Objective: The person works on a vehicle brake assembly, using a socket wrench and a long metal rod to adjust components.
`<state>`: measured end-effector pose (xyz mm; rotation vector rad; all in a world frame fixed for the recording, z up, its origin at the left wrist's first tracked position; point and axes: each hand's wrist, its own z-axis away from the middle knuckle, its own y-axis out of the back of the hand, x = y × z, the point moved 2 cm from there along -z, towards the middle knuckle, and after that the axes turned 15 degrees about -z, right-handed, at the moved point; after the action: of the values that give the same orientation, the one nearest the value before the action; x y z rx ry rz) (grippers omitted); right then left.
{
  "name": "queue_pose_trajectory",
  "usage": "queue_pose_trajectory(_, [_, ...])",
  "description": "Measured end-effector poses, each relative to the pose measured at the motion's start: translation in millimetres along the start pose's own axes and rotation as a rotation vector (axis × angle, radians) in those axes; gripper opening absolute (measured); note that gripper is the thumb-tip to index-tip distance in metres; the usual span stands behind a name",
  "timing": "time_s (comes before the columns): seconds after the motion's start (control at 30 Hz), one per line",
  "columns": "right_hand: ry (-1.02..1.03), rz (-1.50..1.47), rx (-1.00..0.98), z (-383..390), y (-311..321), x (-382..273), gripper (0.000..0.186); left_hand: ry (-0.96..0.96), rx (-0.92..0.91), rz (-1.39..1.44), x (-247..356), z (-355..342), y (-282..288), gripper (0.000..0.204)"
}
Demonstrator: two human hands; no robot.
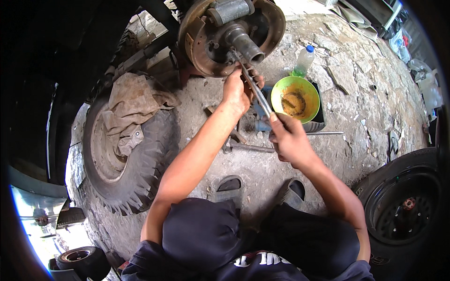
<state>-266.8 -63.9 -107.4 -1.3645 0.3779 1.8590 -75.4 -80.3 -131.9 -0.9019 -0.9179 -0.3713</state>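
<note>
A round rusty brake backing plate (199,51) with a hollow spindle (244,46) projecting from it stands at the top centre. A grey cylinder-shaped part (231,11) sits near its upper edge. My right hand (291,139) is wrapped round the lower end of a long steel wrench (257,90). Just below the spindle, my left hand (238,92) is closed about the wrench's upper end, with some fingers hidden. The wrench's head meets the backing plate beside the spindle's base; its exact fit is too small to make out.
A lugged tire (154,152) with a brown cloth (129,103) lies left. Right of my hands are a lime-green bowl (313,100) holding brownish stuff and a blue-capped bottle (304,61). A hammer-like tool (251,147) lies below; another wheel (398,206) is at right.
</note>
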Motion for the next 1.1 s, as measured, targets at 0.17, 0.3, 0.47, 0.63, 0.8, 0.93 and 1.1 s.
queue_pose_trajectory(0.17, [-0.405,-0.751,-0.221,9.3,3.6,-15.1,0.032,0.124,-0.225,0.234,-13.0,26.5,-8.4,0.041])
queue_pose_trajectory(0.3, [0.264,0.245,-0.061,8.2,-1.8,-8.6,0.034,0.075,-0.16,0.176,-15.1,14.9,-9.1,0.045])
queue_pose_trajectory(0.47, [0.486,0.716,0.158,18.9,-9.2,-3.3,0.027,0.094,-0.051,0.152,-19.0,14.8,-16.1,0.045])
queue_pose_trajectory(0.63, [0.027,-0.004,-0.023,7.3,5.1,-12.1,0.035,0.123,-0.221,0.362,-13.2,13.9,-10.9,0.043])
queue_pose_trajectory(0.8, [-0.377,-0.66,-0.228,11.5,5.0,-12.2,0.034,0.1,-0.453,0.553,-12.7,14.7,-8.8,0.038])
queue_pose_trajectory(0.93, [0.515,0.445,0.034,1.7,8.7,9.8,0.032,0.104,-0.037,0.153,-19.4,12.7,-20.6,0.039])
queue_pose_trajectory(1.1, [0.492,0.954,0.201,10.3,-7.8,-3.8,0.032,0.112,0.136,0.116,-14.5,13.7,-31.8,0.037])
